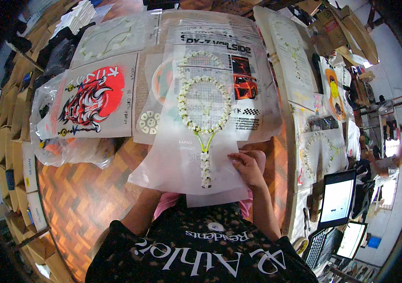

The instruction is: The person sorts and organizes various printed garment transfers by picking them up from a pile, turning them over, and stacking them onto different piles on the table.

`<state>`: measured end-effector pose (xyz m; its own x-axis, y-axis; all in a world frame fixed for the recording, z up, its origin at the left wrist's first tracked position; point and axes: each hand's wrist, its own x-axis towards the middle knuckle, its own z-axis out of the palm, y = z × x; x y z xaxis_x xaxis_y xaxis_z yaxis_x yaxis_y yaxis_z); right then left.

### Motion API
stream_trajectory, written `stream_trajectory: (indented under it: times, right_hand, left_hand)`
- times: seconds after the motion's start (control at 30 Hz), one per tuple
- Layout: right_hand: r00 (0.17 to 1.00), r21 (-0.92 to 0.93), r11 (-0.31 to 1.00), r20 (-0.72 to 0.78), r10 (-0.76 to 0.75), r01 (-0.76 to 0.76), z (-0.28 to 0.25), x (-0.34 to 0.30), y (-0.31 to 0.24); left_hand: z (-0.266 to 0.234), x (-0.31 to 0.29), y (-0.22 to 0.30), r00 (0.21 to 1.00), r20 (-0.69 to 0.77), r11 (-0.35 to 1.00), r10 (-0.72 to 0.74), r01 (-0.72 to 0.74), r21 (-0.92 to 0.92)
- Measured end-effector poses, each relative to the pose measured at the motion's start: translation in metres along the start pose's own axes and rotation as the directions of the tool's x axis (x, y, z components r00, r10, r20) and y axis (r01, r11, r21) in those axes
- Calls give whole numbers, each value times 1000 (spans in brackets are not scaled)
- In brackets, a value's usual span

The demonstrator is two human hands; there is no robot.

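A translucent film sheet (pixel 158 155) printed with a white flower garland (pixel 205 129) lies in front of me, its near end hanging over the table edge toward my lap. My right hand (pixel 249 167) is at the sheet's right edge, its thumb and fingers closed on the film. My left forearm (pixel 142 212) reaches under the sheet's left corner; the film hides that hand, so its fingers cannot be made out. Beneath and beyond the sheet is another film (pixel 245 113) with black lettering and an orange car picture.
On the left lies a film with a red and black horned-mask print (pixel 92 101). Crumpled clear plastic (pixel 76 153) hangs below it. More garland films (pixel 321 158) cover a table on the right, near a laptop (pixel 338 198). Cardboard boxes (pixel 328 28) stand at the far right.
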<state>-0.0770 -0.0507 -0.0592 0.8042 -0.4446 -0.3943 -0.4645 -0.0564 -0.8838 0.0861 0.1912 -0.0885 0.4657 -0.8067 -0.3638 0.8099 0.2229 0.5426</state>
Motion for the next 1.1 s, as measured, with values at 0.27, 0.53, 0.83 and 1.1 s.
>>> stream_trajectory:
  times: [0.27,0.53,0.83,1.1]
  right_hand:
    - [996,-443,893,-22,-91,72,22,-8,-35]
    - [995,-297,952,-47,-90,72,33,-25,-67]
    - [968,-450,878,-101,-229,160,32,-29,-74]
    - [955,-522,819,-32,-296,236,54,-42,-96]
  left_hand:
    - [28,-12,-1,999,-13,928,44,-36,370]
    - [18,-9,-6,930,-366,969,-36,122,216]
    - [31,-16,-7,962,-263,943,76,16,332]
    - [81,-22,8,977,92,701,191,-201,684]
